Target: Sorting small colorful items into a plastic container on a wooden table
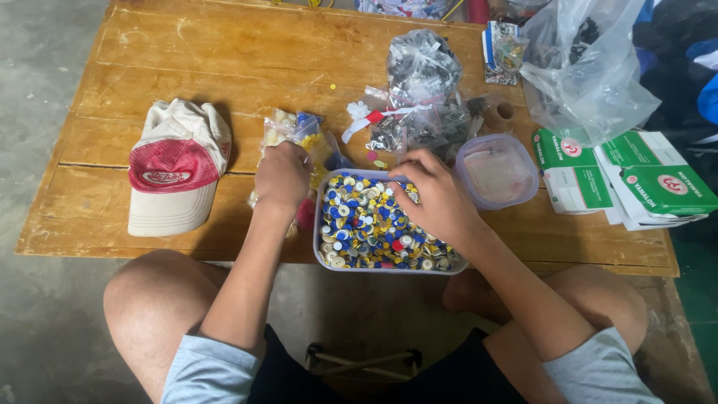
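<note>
On the wooden table [224, 52], a small clear bag [303, 138] was gripped closed by the left hand [280, 173], while small caps [359, 224] in the plastic tub [320, 251] were pinched by the right hand [437, 198].

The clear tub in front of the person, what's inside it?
The clear tub holds small blue, yellow and white caps. The right hand covers its far right corner, so what lies beneath it is hidden.
</note>
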